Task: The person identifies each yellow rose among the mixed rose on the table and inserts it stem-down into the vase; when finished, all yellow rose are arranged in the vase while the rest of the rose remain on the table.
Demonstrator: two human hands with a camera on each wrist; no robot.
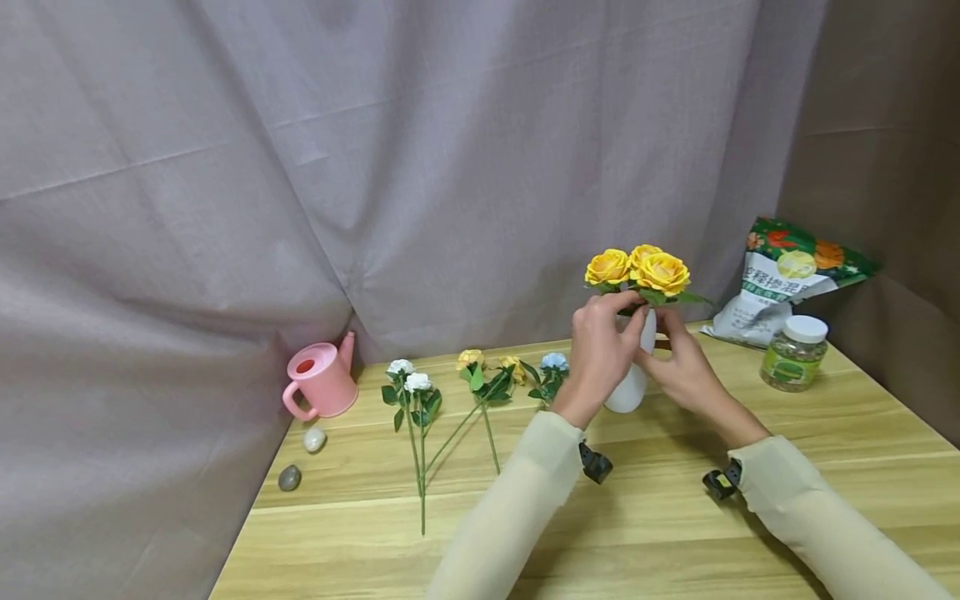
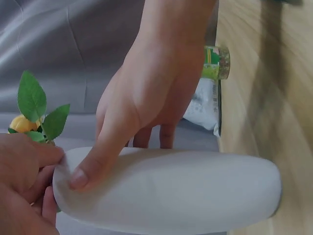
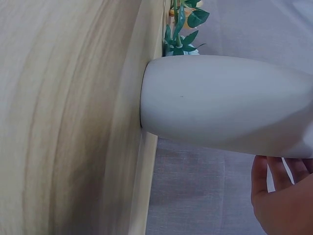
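Observation:
Three yellow artificial roses (image 1: 637,268) with green leaves stand at the mouth of a white vase (image 1: 627,388), which is upright on the table. My left hand (image 1: 606,343) curls its fingers at the vase mouth, pinching the rose stems just under the blooms; its fingertips are partly hidden. With the thumb on the near side and the fingers behind, my right hand (image 1: 684,367) grips the upper part of the vase. In the left wrist view, the right hand (image 2: 142,93) lies across the vase (image 2: 195,191), and the left hand (image 2: 24,181) is at its rim.
Left of the vase lie white flowers (image 1: 417,382), yellow flowers (image 1: 470,358) and a blue flower (image 1: 554,362). A pink watering can (image 1: 326,383) and two stones (image 1: 314,439) are at the far left. A lidded jar (image 1: 793,358) and a printed bag (image 1: 757,304) stand at the right.

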